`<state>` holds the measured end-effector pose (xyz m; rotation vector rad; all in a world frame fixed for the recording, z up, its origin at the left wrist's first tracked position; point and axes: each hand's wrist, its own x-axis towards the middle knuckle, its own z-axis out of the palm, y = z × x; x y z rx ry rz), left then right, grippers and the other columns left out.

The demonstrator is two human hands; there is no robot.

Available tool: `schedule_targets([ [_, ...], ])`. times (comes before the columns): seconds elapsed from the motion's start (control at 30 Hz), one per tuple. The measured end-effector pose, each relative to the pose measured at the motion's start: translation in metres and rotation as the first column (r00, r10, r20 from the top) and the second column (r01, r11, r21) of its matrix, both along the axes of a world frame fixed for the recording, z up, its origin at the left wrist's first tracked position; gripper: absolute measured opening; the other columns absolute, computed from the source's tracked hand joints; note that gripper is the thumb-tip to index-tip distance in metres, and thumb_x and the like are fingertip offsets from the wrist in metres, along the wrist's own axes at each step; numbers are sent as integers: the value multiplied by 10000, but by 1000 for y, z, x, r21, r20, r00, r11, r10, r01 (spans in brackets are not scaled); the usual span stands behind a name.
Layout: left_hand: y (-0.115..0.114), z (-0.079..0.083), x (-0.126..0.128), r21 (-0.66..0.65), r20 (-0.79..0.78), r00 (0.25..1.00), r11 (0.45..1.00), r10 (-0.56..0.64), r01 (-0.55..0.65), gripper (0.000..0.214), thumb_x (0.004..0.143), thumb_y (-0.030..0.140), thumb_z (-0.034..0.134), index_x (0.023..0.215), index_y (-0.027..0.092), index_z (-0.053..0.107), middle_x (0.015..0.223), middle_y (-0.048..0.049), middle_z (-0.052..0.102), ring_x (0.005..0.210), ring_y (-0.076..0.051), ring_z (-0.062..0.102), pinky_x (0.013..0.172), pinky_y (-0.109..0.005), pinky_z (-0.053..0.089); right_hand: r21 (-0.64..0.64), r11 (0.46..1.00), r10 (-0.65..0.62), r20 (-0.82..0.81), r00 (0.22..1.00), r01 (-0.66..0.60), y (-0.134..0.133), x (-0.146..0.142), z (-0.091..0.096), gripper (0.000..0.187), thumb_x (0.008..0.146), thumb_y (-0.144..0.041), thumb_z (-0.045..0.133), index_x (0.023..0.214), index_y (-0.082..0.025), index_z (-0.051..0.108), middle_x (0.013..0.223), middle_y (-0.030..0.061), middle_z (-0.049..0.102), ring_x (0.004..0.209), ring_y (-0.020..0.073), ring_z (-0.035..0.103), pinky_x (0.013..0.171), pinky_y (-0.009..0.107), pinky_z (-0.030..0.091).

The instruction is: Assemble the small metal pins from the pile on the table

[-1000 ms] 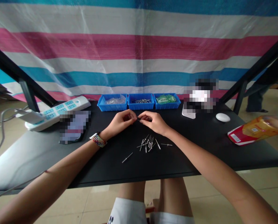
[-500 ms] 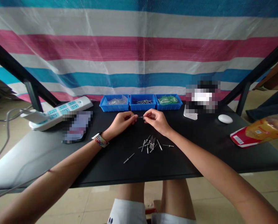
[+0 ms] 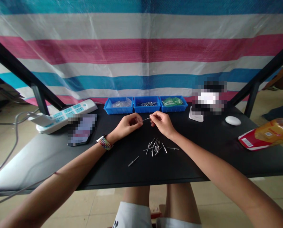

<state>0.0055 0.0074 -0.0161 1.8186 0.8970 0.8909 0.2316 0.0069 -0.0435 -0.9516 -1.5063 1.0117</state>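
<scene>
Between my two hands is a thin metal pop rivet (image 3: 146, 119), roughly level above the black table. The thumb and fingertips of my right hand (image 3: 162, 123) pinch its right end. At its left end the curled fingers and thumb of my left hand (image 3: 129, 125) close on the tip. A loose pile of several pop rivets (image 3: 155, 147) lies nearer to me on the table. One single rivet (image 3: 133, 161) rests apart at the front left, another (image 3: 173, 148) at the pile's right. Behind my hands stands a blue bin (image 3: 146, 108) holding more rivets.
Flanking the middle bin are a blue bin (image 3: 118, 110) with clear plastic bags and another blue bin (image 3: 173, 107) with green packaging. At left lie a power strip (image 3: 68, 115) and a phone (image 3: 83, 129). A white mouse (image 3: 233, 120) and a bottle (image 3: 267, 134) are at right.
The rivet now slants, with its right end raised, and more of it shows between my hands. My right hand has drawn slightly away from my left. The view has shifted a little.
</scene>
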Motion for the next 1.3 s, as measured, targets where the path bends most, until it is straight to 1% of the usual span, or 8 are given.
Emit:
schedule_targets([
  [0.27, 1, 1, -1, 12, 9, 1000, 1000, -4, 4, 351, 934, 502, 730, 862, 168, 648, 757, -9, 634, 684, -140, 590, 636, -248, 493, -34, 998, 52, -63, 997, -54, -2, -2, 4, 405, 876, -580, 763, 843, -193, 648, 741, 1, 686, 591, 146, 671, 578, 275, 532],
  [0.43, 3, -2, -4, 31, -18, 1000, 999, 18, -17, 385, 979, 536, 675, 883, 164, 673, 760, -20, 657, 692, -146, 609, 640, -244, 495, -46, 992, 109, -136, 985, -116, -6, -3, 10, 315, 798, -426, 835, 870, -203, 626, 778, -16, 677, 658, 152, 706, 667, 303, 594],
  [0.77, 4, -3, -4, 23, -35, 998, 998, 53, -52, 459, 997, 599, 617, 872, 165, 701, 726, -32, 667, 664, -154, 614, 621, -251, 500, -16, 997, 80, -93, 992, -82, -5, -2, 10, 237, 809, -391, 793, 829, -208, 643, 733, -14, 668, 645, 155, 676, 646, 306, 582],
  [0.87, 5, -2, -4, -5, -22, 998, 998, 63, -63, 455, 993, 590, 605, 876, 163, 707, 723, -39, 671, 666, -162, 621, 622, -261, 506, 13, 1000, 12, -109, 994, -11, 3, -2, 15, 227, 804, -382, 790, 816, -212, 640, 731, -14, 669, 653, 158, 683, 673, 317, 601],
  [1.0, 4, -1, -3, -7, -28, 997, 998, 69, -69, 432, 988, 563, 601, 875, 159, 704, 718, -40, 669, 670, -162, 620, 629, -266, 499, 43, 978, -194, -197, 961, 206, 25, 1, 22, 212, 805, -377, 778, 888, -204, 688, 844, 27, 730, 683, 169, 718, 669, 316, 622],
  [1.1, 4, -1, -3, -3, -25, 997, 998, 69, -69, 429, 988, 558, 591, 872, 160, 698, 708, -35, 662, 661, -158, 612, 627, -267, 492, 62, 961, -263, -101, 959, 270, 35, 7, 22, 274, 835, -386, 737, 1038, -202, 749, 1039, 70, 764, 647, 157, 700, 534, 278, 565],
  [1.2, 4, -1, -3, -5, -23, 997, 997, 73, -73, 422, 985, 553, 592, 872, 160, 696, 703, -33, 658, 662, -160, 612, 626, -269, 493, 174, 945, -291, 63, 955, 277, 28, 11, 21, 208, 882, -329, 673, 1010, -197, 770, 1011, 68, 751, 593, 131, 626, 505, 267, 497],
  [1.3, 5, -2, -3, -4, -8, 996, 996, 87, -87, 403, 980, 536, 599, 870, 160, 694, 703, -32, 652, 664, -163, 614, 626, -272, 496, 232, 972, -86, 225, 971, 32, 5, 8, 26, 117, 884, -243, 665, 926, -195, 763, 892, 40, 729, 623, 137, 590, 573, 277, 481],
])
